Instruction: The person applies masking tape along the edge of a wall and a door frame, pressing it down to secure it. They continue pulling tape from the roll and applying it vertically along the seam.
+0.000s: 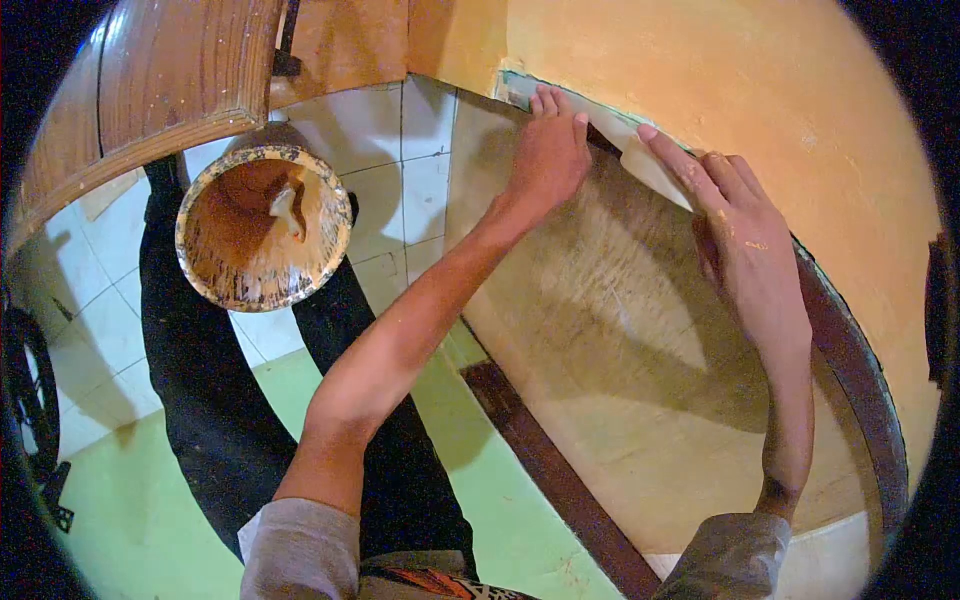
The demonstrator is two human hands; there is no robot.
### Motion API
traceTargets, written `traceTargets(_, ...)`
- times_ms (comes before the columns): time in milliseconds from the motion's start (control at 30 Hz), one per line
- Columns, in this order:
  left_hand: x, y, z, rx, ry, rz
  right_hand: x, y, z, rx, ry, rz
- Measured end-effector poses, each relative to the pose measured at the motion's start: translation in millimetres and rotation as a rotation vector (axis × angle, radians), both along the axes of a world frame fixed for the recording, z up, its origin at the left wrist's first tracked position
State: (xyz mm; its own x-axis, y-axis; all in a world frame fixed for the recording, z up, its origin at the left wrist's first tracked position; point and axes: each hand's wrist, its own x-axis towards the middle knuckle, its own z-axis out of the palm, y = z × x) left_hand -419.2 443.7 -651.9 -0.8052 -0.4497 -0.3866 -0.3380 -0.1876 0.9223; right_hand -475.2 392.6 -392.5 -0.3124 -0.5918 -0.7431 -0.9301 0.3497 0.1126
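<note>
A pale strip that looks like masking tape [622,128] runs along the lower edge of the orange wall [740,70], above a dark brown band [850,330]. My left hand [550,150] lies on the strip near the wall's corner, fingers stretched out and pressing. Farther right, my right hand [742,225] is at the strip, with the index finger reaching along it and the other fingers bent. Between my hands, part of the strip hangs away from the wall. The right thumb is mostly hidden under the hand.
A paint-stained bucket [190,240] with a brush-like tool [287,212] inside stands at left, between my legs. Above it juts a wooden furniture edge [200,130]. A brown panel [600,330] spreads below my hands. The floor has white tiles [375,205] and a green area [130,500].
</note>
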Motion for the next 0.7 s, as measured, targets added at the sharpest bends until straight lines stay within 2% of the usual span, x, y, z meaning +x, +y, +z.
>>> traceTargets(700,25.3,0.2,30.0,-0.004,0.25,0.084,-2.4,0.5,1.2,0.002,0.023,0.109)
